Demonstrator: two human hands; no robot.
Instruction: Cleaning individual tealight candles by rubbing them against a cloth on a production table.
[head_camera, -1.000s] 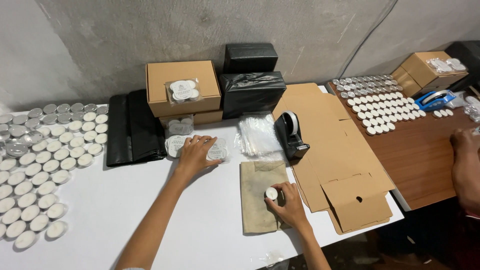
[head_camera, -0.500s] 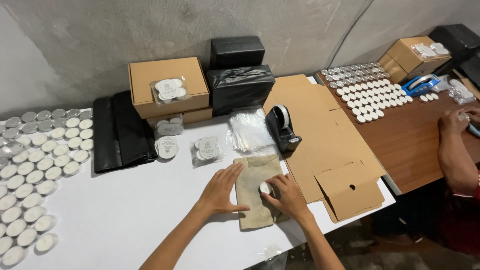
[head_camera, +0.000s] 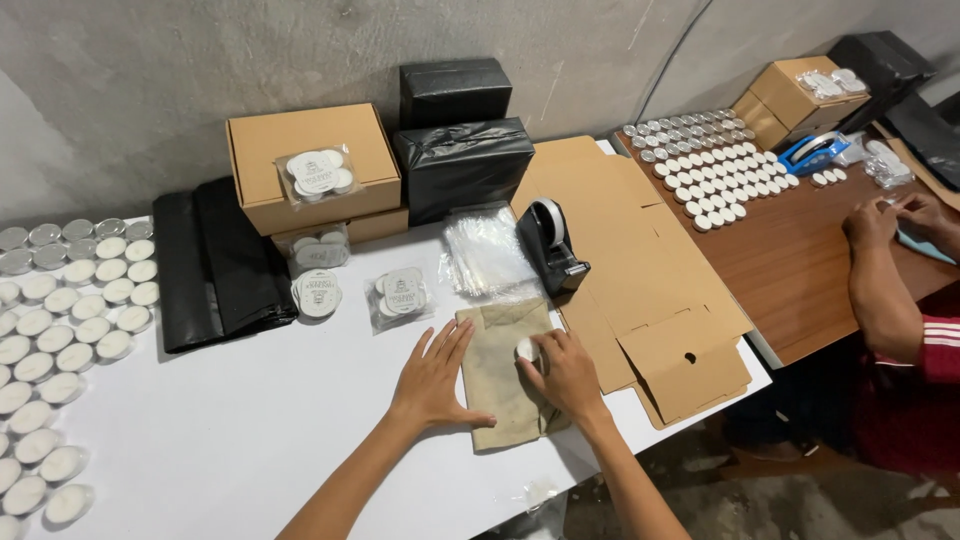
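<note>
We see the left hand (head_camera: 433, 377) lying flat, fingers spread, on the left edge of a tan cloth pouch (head_camera: 503, 372) near the front of the white table (head_camera: 230, 440). The right hand (head_camera: 567, 372) rests on the pouch's right side, fingers curled around a small white round candle (head_camera: 526, 349), though how firmly it grips is hard to tell. Just behind the pouch lie clear plastic bags (head_camera: 487, 255) and a black tape dispenser (head_camera: 549, 245); flat cardboard (head_camera: 640, 270) lies to the right. Another person's hands (head_camera: 895, 215) work at the wooden table (head_camera: 800, 270).
</note>
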